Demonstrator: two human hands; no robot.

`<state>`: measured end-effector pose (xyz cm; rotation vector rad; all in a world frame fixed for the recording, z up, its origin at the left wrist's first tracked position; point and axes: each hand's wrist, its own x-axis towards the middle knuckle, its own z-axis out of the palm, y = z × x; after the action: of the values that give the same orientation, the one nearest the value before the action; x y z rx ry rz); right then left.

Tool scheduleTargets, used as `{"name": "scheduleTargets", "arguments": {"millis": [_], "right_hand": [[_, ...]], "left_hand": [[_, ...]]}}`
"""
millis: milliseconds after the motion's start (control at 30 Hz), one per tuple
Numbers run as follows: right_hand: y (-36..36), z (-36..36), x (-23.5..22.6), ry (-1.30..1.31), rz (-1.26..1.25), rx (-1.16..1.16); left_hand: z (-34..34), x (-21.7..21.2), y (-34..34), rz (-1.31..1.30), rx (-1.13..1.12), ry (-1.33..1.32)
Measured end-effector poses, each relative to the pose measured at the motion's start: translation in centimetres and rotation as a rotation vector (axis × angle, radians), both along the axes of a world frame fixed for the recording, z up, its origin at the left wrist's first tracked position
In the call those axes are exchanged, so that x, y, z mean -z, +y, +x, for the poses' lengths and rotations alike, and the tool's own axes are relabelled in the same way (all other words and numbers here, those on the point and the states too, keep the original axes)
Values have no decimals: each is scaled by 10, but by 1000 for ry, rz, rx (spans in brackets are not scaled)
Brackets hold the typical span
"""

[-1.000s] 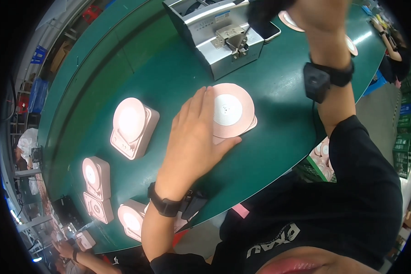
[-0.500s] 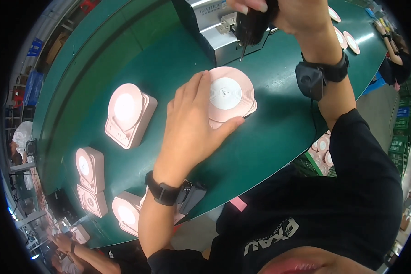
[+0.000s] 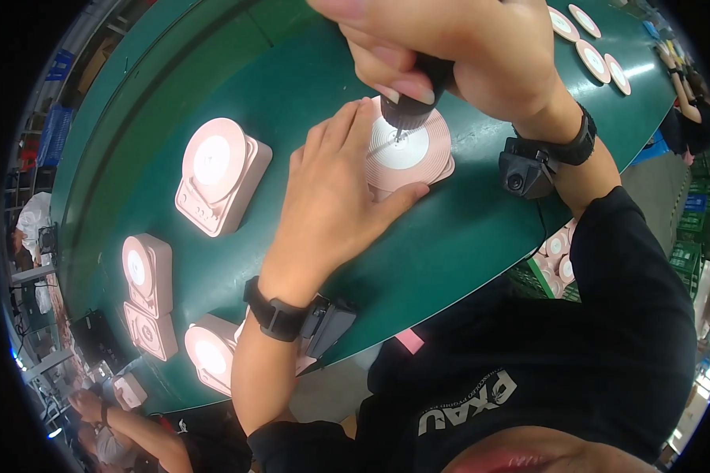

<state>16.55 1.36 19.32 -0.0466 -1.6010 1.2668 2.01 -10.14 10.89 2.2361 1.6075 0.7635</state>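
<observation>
A second ago the right hand was up near the grey machine at the top of the frame. Now that machine is out of the picture and the right hand [image 3: 457, 55] has come down, closed tight around a dark screwdriver [image 3: 414, 102]. Its tip touches the white middle of the pink round disc [image 3: 410, 150], just above the centre of the frame. So it looks like a screw is going in right now.

The left hand [image 3: 331, 205] has stayed where it was. It lies flat and open, fingers spread, pressing on the left edge of the disc to keep it steady on the green belt [image 3: 465, 236].

Going left to right, I count five pink boxy units with round tops: two stacked at the far left [image 3: 146, 299], one small one at the lower left [image 3: 130, 390], one by the left wrist [image 3: 209, 355], and one big one [image 3: 221, 177] in the upper left. Then comes the one disc being worked on. At the upper right lie four more loose discs [image 3: 592, 55]. Each wrist wears one black band with a small camera.
</observation>
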Motion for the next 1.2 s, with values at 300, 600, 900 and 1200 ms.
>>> {"name": "scheduleTargets", "arguments": {"millis": [300, 600, 900, 1200], "right_hand": [[-21, 0, -1, -29, -47, 53], [-22, -2, -10, -59, 16, 86], [-20, -11, -18, -85, 83, 126], [-22, -15, -34, -49, 154, 145]], "left_hand": [[-1, 3, 0, -53, -2, 50], [0, 4, -1, -8, -20, 42], [0, 3, -1, -7, 6, 8], [-1, -7, -4, -50, -1, 159]]}}
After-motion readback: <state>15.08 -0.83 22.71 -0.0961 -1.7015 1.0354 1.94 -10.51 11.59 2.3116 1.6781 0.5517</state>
